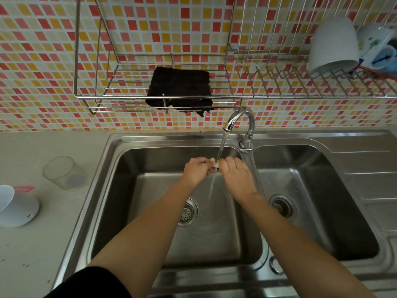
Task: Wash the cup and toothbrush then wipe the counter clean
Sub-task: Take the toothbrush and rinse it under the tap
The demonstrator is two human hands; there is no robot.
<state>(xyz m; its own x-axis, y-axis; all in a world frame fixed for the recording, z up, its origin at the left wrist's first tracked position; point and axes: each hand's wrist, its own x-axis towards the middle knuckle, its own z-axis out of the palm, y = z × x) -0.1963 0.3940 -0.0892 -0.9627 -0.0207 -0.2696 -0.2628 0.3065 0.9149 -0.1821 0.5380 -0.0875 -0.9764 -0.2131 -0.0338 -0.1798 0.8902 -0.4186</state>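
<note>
Both hands working: you are pinching toothbrush [216,165] between left hand [196,169] and right hand [236,175], fingers closed round it, under tap stream [221,147]. Keep bristles turning in flow. Clear cup [63,173] waiting on counter [32,244].

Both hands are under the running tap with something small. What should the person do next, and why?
Probably keep rubbing the toothbrush under the stream a moment, then set it down and fetch the clear cup. Left hand and right hand pinch it under the tap, while the cup sits on the counter beside the sink.
</note>
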